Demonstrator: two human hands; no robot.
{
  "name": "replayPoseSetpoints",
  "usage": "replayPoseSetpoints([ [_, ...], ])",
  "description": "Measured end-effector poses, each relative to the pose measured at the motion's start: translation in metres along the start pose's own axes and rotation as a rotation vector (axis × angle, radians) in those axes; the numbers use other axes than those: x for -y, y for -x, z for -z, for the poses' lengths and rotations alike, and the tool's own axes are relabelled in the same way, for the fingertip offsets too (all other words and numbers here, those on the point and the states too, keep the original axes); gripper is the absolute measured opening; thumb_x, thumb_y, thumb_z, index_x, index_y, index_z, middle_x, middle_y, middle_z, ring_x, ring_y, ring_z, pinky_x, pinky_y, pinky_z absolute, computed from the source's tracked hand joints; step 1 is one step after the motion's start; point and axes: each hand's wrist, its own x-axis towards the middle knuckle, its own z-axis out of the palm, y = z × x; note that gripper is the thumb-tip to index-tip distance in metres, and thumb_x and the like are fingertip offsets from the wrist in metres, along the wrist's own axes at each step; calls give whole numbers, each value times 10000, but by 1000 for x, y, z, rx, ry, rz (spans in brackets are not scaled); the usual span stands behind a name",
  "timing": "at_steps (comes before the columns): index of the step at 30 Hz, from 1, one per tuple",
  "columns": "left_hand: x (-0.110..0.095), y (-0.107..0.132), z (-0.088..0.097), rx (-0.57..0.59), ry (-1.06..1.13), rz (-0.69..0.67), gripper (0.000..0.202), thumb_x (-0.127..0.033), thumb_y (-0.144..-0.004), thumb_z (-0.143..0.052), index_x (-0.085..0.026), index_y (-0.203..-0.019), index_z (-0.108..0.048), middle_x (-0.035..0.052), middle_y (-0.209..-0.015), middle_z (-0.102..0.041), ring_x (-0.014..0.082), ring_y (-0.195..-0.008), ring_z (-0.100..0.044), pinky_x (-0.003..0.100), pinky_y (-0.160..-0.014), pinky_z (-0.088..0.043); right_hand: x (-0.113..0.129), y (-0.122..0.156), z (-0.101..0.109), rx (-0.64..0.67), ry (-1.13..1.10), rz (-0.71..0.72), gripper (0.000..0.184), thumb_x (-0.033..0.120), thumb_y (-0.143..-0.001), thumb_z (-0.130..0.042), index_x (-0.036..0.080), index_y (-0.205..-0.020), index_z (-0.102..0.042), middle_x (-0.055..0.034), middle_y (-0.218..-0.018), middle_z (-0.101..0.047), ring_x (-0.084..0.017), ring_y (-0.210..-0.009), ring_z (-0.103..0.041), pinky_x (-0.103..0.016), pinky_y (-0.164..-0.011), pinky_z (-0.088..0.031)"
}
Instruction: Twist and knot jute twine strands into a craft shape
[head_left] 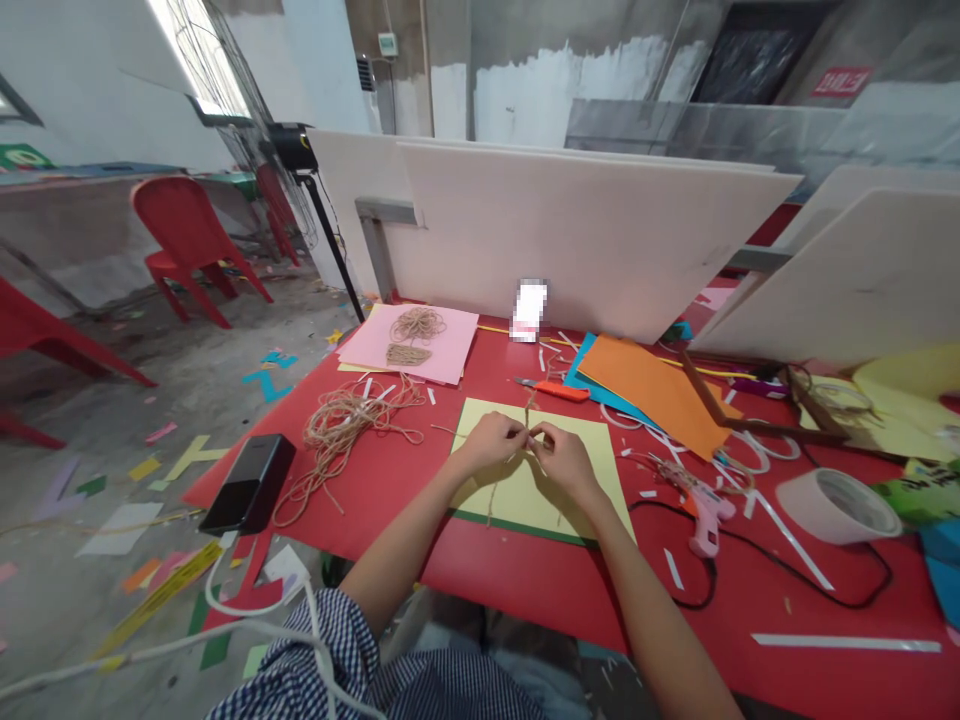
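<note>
Nearest, a person's left hand (pixel 491 442) and right hand (pixel 562 458) come together at the fingertips, both pinching a strand of jute twine (pixel 493 503), though the fingers hide exactly how it is gripped. The strand runs above and below them, over a pale yellow card (pixel 589 440) lying on a red table (pixel 525 580). To the right sit a pink hot glue gun (pixel 703 522) and its black cord (pixel 667 508); to the left, a loose tangle of twine (pixel 345 430) and a black rectangular case (pixel 247 483). Farther off lie an orange utility knife (pixel 553 391), orange paper (pixel 645 395) and a pink sheet (pixel 450 350) bearing two twine bundles (pixel 417 324).
</note>
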Motion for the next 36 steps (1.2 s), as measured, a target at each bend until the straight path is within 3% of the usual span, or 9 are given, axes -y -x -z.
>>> replayPoseSetpoints([
  [9, 1, -1, -8, -37, -203, 50, 293, -239, -874, -478, -152, -727, -716, 127, -695, -687, 240, -680, -606, 317, -678, -375, 6, 1, -7, -30, 253, 42, 199, 245, -913, -499, 206, -838, -680, -93, -882, -729, -212, -770, -625, -288, -663, -338],
  [12, 0, -1, -9, -109, -83, 48, 217, -229, -858, -503, -150, -833, -704, 127, -830, -710, 251, -801, -638, 333, -781, -439, 5, 1, -6, -40, 222, 66, 222, 278, -932, -479, 206, -834, -666, -82, -852, -719, -206, -746, -618, -283, -657, -340],
  [15, -1, -4, -13, -198, 192, 46, 181, -144, -804, -502, -151, -873, -669, 111, -969, -701, 219, -883, -638, 328, -840, -478, 2, 1, -4, -88, 167, 78, 255, 327, -944, -463, 203, -841, -660, -78, -820, -711, -208, -735, -620, -279, -653, -354],
  [18, -3, -6, -21, -202, 602, 179, 221, -124, -829, -429, -144, -934, -623, 74, -944, -664, 126, -624, -594, 276, -625, -498, -1, -1, -4, -157, 123, 90, 268, 355, -945, -465, 201, -845, -660, -81, -836, -718, -218, -771, -638, -281, -676, -384],
  [20, -5, -7, -25, -137, 825, 271, 178, -154, -863, -423, -141, -927, -588, 23, -808, -616, 72, -444, -478, 229, -468, -416, -3, -1, -7, -188, 103, 102, 266, 354, -945, -467, 199, -852, -662, -82, -858, -723, -219, -795, -651, -280, -690, -402],
  [23, -7, -8, -26, -54, 1013, 364, 56, -145, -840, -490, -146, -834, -546, -54, -614, -498, 39, -359, -368, 185, -393, -305, -6, -1, -11, -213, 104, 148, 275, 348, -958, -457, 196, -862, -666, -74, -863, -723, -207, -788, -657, -274, -691, -418],
  [30, -6, -8, -17, -15, 1080, 467, 137, -73, -763, -491, -141, -840, -583, -53, -570, -521, 24, -332, -322, 163, -368, -210, -11, 0, -13, -274, 276, 358, 347, 312, -1013, -383, 176, -902, -681, -86, -861, -712, -191, -742, -639, -273, -661, -397],
  [34, -3, -8, -19, 62, 1079, 445, 157, -64, -737, -492, -146, -851, -563, -82, -534, -447, 26, -343, -300, 160, -380, -212, -9, 1, -13, -252, 274, 358, 340, 319, -1008, -386, 179, -896, -675, -85, -843, -705, -195, -740, -632, -275, -661, -390],
  [36, -3, -8, -21, 44, 1057, 418, 127, -81, -746, -495, -155, -836, -546, -91, -531, -407, 32, -359, -299, 162, -393, -229, -7, 1, -15, -256, 178, 299, 326, 350, -991, -407, 180, -881, -663, -84, -848, -706, -198, -757, -631, -275, -675, -398],
])
